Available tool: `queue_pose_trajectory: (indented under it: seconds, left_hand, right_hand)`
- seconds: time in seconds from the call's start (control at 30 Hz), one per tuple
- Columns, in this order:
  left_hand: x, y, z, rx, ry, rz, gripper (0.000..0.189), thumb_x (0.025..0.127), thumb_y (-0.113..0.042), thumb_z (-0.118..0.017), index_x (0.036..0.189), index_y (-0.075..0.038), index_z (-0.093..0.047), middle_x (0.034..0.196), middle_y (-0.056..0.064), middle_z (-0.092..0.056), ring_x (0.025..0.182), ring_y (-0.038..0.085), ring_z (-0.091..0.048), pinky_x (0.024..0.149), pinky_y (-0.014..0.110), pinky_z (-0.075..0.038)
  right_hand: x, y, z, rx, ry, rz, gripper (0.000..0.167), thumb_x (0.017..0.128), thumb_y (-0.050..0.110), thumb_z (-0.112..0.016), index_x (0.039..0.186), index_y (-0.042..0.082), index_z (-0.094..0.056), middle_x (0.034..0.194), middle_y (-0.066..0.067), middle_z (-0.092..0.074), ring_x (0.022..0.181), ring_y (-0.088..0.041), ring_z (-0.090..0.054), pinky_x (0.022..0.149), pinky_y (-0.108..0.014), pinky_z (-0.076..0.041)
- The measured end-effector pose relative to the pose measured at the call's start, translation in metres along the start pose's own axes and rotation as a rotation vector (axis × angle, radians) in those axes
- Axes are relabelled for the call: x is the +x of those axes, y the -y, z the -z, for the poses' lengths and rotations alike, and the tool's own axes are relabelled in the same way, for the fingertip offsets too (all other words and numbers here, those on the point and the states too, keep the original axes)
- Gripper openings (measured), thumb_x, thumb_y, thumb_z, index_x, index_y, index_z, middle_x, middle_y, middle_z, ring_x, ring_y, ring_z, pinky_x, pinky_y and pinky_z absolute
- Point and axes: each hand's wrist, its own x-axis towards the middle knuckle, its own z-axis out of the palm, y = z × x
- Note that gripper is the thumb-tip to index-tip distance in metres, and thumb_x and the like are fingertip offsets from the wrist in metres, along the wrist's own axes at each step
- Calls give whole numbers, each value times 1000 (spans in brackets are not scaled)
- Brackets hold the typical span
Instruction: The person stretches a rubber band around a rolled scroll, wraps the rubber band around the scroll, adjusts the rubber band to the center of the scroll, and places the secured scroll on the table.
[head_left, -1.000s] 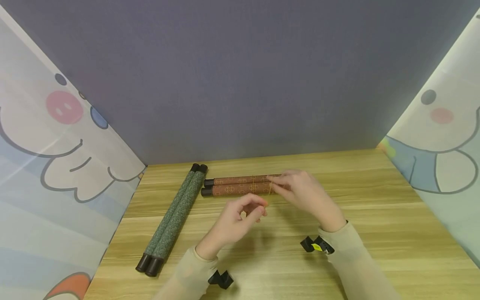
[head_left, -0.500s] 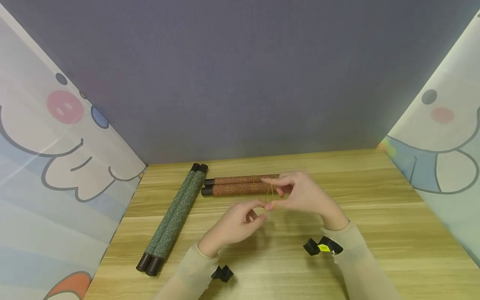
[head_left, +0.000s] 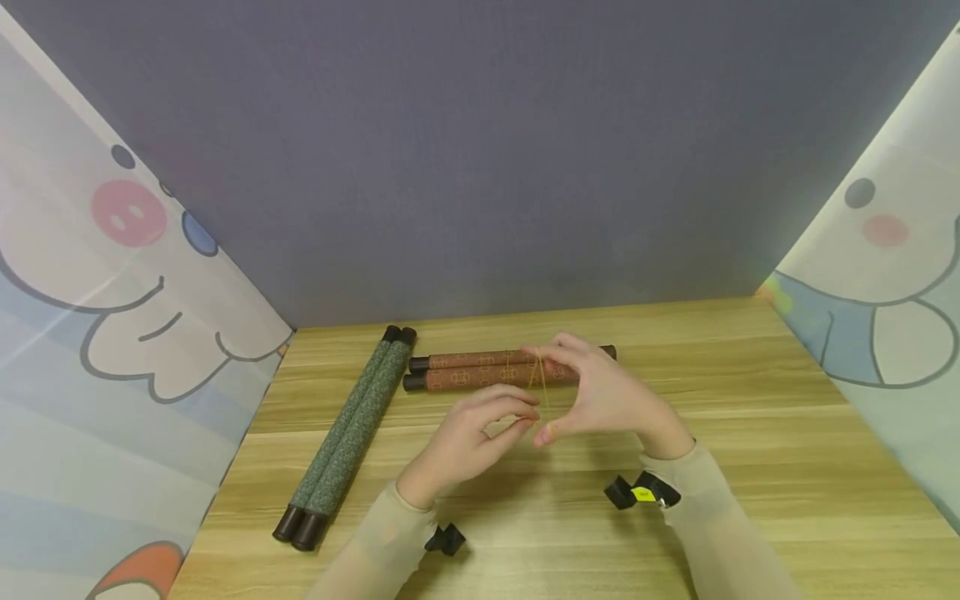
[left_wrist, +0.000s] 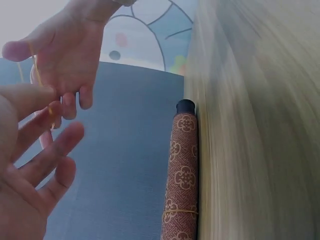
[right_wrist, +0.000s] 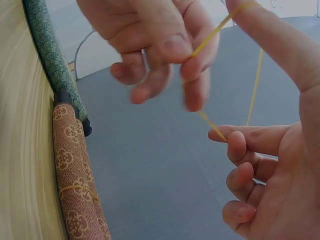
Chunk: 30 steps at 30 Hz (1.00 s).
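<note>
A thin yellow rubber band is looped over the spread thumb and forefinger of my right hand. My left hand pinches one side of that band between thumb and forefinger, as the right wrist view shows; its other fingers are loosely bent. Just beyond both hands, two brown patterned scrolls with dark end caps lie side by side across the table. Another rubber band goes round them. The right hand is above their right part and hides some of it.
Two green speckled scrolls with dark caps lie slanted on the left of the wooden table. A grey panel rises at the back, with cartoon-printed sheets at both sides.
My right hand has drawn back from the scrolls and spread its thumb and forefinger, stretching the rubber band. The left hand has come to the band and pinches it. The scrolls have stayed put.
</note>
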Motion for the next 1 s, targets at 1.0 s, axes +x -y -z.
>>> queue_pose_trajectory:
  seconds: [1.0]
  left_hand:
    - [-18,14,32,50,377,459,34,108,-23,-72,136,-6,-69,130,11,-73,105,29,-72,88,39,-61]
  right_hand:
    - [-9,-11,10,-76,169,-180,117,71,57,-99,165,13,-46,136,-2,-50,126,-29,-55,104,-57,-52]
